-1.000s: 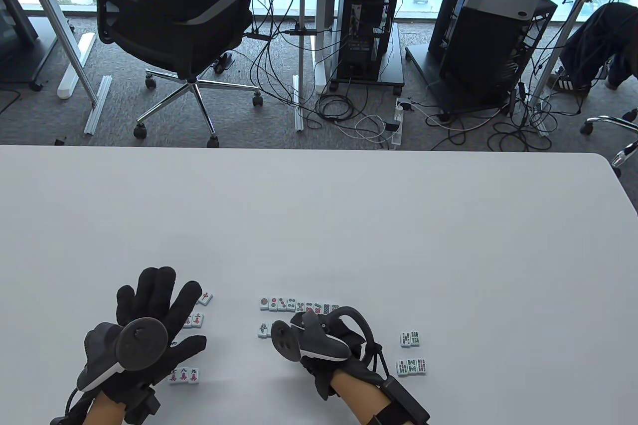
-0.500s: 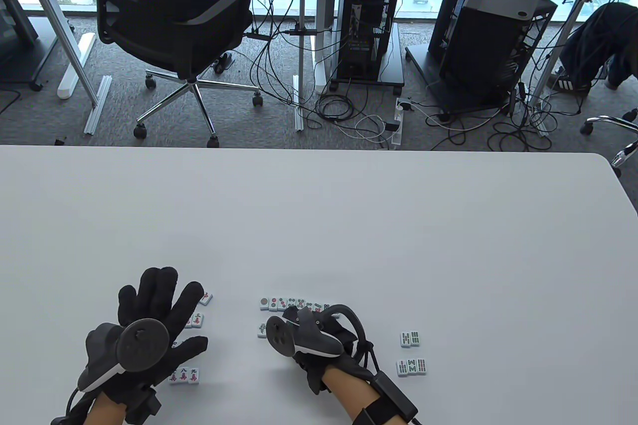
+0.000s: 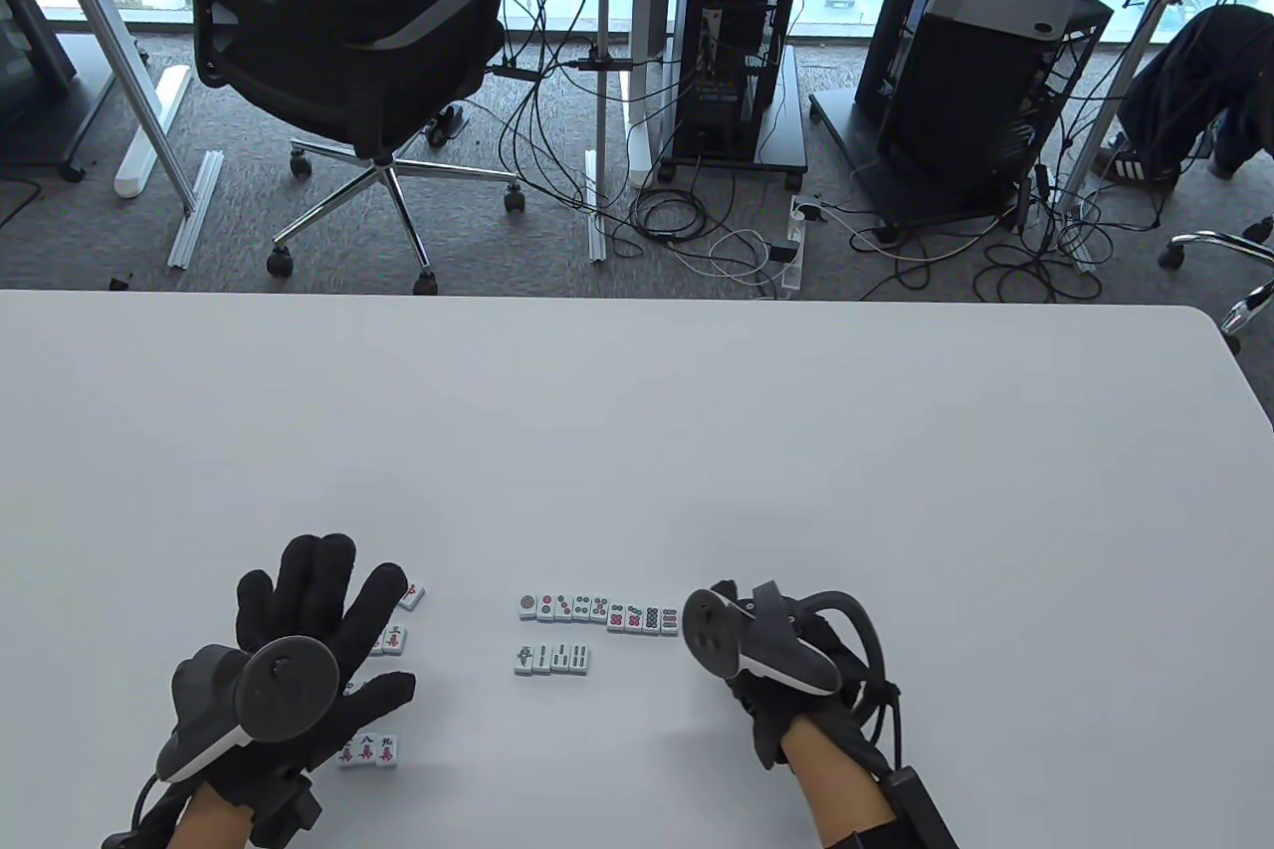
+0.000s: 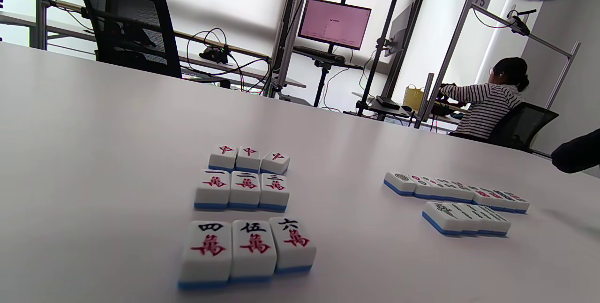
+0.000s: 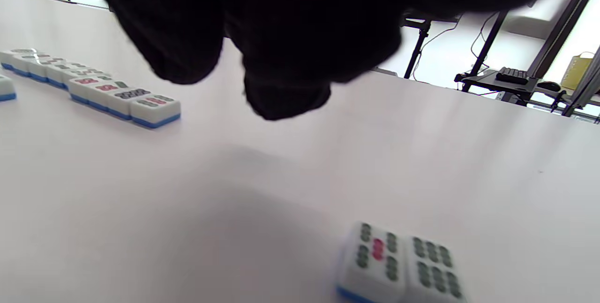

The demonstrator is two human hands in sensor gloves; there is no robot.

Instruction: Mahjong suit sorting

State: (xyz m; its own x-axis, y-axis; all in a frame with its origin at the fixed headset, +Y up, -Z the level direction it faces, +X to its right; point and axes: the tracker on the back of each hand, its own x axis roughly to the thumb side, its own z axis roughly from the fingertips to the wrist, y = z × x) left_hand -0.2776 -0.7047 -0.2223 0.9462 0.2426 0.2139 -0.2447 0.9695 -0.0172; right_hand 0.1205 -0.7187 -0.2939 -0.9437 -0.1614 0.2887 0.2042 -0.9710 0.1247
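My left hand [image 3: 317, 595] lies spread and open over the character tiles [image 4: 248, 249] at the lower left, which form rows of three beneath a row of red-marked tiles [image 4: 248, 157]. More character tiles [image 3: 366, 749] show beside its wrist. In the middle, a long row of dot tiles [image 3: 597, 610] lies above a short row of bamboo tiles [image 3: 552, 658]. My right hand [image 3: 727, 590] hovers to the right of both rows. Its fingers [image 5: 281, 59] hang loosely curled and hold nothing. Two bamboo tiles [image 5: 398, 261] lie just below them.
The white table [image 3: 637, 431] stretches far beyond the tiles. Past its far edge stand an office chair [image 3: 338, 53], cables and computer carts on the floor. A person [image 4: 492, 101] sits at a desk in the background.
My right hand has moved right, off the short bamboo row, which now shows fully, and now covers the loose bamboo tiles on the right. The left hand has stayed put.
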